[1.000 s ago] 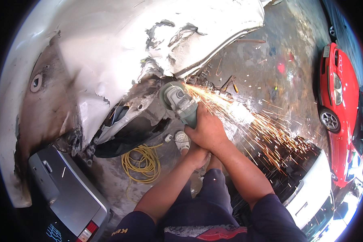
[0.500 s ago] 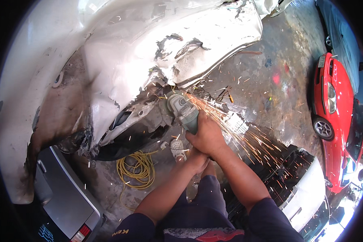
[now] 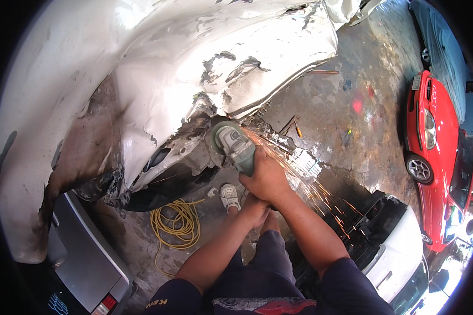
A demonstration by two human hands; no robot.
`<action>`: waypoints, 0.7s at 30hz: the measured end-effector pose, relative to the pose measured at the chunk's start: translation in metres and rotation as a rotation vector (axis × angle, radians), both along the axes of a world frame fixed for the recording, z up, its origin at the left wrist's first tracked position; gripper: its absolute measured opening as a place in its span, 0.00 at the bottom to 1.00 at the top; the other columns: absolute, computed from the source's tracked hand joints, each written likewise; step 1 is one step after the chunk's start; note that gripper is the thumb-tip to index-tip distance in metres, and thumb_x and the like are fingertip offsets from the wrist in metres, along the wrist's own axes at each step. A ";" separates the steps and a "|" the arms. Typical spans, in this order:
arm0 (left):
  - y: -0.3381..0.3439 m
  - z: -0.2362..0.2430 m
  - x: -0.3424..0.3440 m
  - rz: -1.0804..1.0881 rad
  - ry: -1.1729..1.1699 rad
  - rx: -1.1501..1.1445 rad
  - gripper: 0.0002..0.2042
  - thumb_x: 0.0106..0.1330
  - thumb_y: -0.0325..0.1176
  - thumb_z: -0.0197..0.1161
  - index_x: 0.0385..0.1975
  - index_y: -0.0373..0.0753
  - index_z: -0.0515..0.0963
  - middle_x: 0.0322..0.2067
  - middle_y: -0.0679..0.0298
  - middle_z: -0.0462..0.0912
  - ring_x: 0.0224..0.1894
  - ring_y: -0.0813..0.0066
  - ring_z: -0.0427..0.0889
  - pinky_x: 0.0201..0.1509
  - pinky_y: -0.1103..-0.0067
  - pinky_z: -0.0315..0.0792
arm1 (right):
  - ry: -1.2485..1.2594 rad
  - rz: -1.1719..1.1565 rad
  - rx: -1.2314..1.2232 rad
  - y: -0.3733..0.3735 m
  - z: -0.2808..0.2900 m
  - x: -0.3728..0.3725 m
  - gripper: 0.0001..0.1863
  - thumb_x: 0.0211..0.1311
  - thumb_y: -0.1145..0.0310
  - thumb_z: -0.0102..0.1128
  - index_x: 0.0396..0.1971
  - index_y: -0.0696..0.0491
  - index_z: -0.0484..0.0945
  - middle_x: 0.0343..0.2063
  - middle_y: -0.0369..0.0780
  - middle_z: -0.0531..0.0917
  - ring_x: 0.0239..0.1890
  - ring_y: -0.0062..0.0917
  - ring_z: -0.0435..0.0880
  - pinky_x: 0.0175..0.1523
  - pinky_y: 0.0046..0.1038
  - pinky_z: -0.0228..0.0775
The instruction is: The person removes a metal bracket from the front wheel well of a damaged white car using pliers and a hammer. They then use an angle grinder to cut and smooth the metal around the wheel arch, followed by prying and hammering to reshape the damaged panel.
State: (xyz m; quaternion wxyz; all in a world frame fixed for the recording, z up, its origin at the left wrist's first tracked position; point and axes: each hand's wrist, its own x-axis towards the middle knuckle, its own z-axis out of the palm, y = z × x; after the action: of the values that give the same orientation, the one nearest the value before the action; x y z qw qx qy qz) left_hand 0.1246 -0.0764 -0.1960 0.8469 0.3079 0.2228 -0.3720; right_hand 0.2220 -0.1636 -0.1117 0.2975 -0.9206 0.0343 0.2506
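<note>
An angle grinder (image 3: 238, 150) with a grey metal head and a green body is in my hands. Wrapped around its body is my right hand (image 3: 268, 176). Lower down, partly behind the right wrist, my left hand (image 3: 255, 211) closes on the tool's rear; most of its fingers are hidden. The grinding disc (image 3: 219, 137) is at the torn lower edge of a crumpled white car body panel (image 3: 178, 68). Orange sparks (image 3: 305, 176) stream down and to the right from there. Ragged, dark metal (image 3: 194, 123) shows around the cut area.
A coiled yellow hose (image 3: 176, 223) lies on the stained floor, near my foot (image 3: 229, 196). To the lower left stands a grey vehicle (image 3: 89, 257). A detached white car part (image 3: 391, 252) is at lower right. A red car (image 3: 446, 147) stands far right. Tools (image 3: 297, 129) lie beyond the sparks.
The grinder and my hands have shifted slightly left in view, and more of the disc's face shows. The spark stream has become thinner. Both hands keep their hold.
</note>
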 end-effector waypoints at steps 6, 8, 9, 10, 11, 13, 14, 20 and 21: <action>0.001 0.004 0.001 -0.008 -0.002 0.006 0.21 0.76 0.36 0.69 0.64 0.44 0.72 0.55 0.69 0.81 0.55 0.78 0.83 0.53 0.74 0.79 | -0.033 -0.005 0.037 -0.002 -0.001 -0.001 0.52 0.53 0.56 0.74 0.71 0.74 0.60 0.44 0.63 0.87 0.50 0.56 0.88 0.56 0.47 0.81; 0.000 0.004 0.001 -0.006 0.002 0.019 0.22 0.76 0.36 0.69 0.66 0.44 0.72 0.56 0.69 0.81 0.56 0.78 0.83 0.54 0.74 0.79 | -0.032 -0.009 0.029 -0.001 -0.003 -0.002 0.52 0.53 0.56 0.74 0.70 0.75 0.60 0.44 0.62 0.87 0.49 0.56 0.88 0.56 0.47 0.81; 0.000 0.002 0.001 -0.008 -0.007 0.010 0.23 0.76 0.36 0.69 0.66 0.44 0.71 0.57 0.69 0.81 0.56 0.78 0.82 0.54 0.74 0.79 | -0.032 -0.012 0.024 -0.001 -0.003 -0.003 0.52 0.54 0.56 0.74 0.70 0.75 0.60 0.44 0.62 0.87 0.49 0.56 0.88 0.56 0.47 0.81; 0.001 0.001 0.001 -0.011 -0.016 0.001 0.23 0.76 0.36 0.69 0.67 0.44 0.71 0.57 0.69 0.80 0.56 0.78 0.82 0.55 0.73 0.79 | -0.016 -0.009 0.024 -0.001 -0.002 -0.002 0.52 0.54 0.56 0.74 0.70 0.75 0.60 0.44 0.62 0.87 0.49 0.56 0.88 0.56 0.47 0.81; 0.001 0.001 0.002 -0.013 -0.025 -0.007 0.23 0.76 0.36 0.69 0.67 0.44 0.71 0.57 0.69 0.80 0.57 0.78 0.82 0.55 0.73 0.79 | -0.001 -0.007 0.024 -0.001 -0.002 -0.001 0.52 0.54 0.56 0.74 0.70 0.75 0.60 0.44 0.62 0.87 0.49 0.56 0.88 0.56 0.47 0.81; 0.000 0.001 0.001 -0.012 -0.021 0.002 0.24 0.76 0.37 0.69 0.68 0.44 0.70 0.58 0.69 0.80 0.57 0.78 0.82 0.56 0.73 0.79 | 0.024 -0.004 0.030 -0.002 0.000 0.001 0.52 0.54 0.55 0.74 0.70 0.75 0.60 0.43 0.63 0.87 0.48 0.56 0.88 0.56 0.47 0.81; 0.000 0.001 0.002 -0.012 -0.019 0.007 0.24 0.76 0.37 0.69 0.68 0.44 0.70 0.58 0.69 0.80 0.57 0.78 0.82 0.56 0.73 0.80 | 0.034 -0.003 0.036 -0.002 0.004 0.001 0.52 0.54 0.55 0.74 0.70 0.75 0.60 0.43 0.63 0.87 0.48 0.56 0.88 0.55 0.47 0.81; -0.001 0.005 0.000 -0.020 -0.012 0.005 0.24 0.77 0.36 0.68 0.68 0.44 0.71 0.58 0.69 0.80 0.57 0.78 0.82 0.54 0.74 0.80 | 0.012 -0.011 0.039 -0.004 0.000 -0.002 0.53 0.54 0.55 0.74 0.70 0.75 0.60 0.45 0.63 0.86 0.49 0.57 0.88 0.56 0.47 0.82; -0.001 0.003 -0.001 -0.035 -0.016 -0.003 0.24 0.77 0.36 0.68 0.68 0.44 0.71 0.58 0.69 0.80 0.57 0.78 0.82 0.54 0.74 0.79 | -0.003 -0.014 0.039 -0.004 -0.002 -0.004 0.53 0.54 0.55 0.74 0.70 0.75 0.60 0.45 0.63 0.86 0.49 0.57 0.88 0.56 0.47 0.82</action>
State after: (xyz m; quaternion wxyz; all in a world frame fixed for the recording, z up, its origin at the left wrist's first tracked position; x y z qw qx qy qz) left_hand 0.1236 -0.0769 -0.1926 0.8426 0.3134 0.2099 -0.3844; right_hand 0.2185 -0.1678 -0.1139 0.3170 -0.9149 0.0354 0.2476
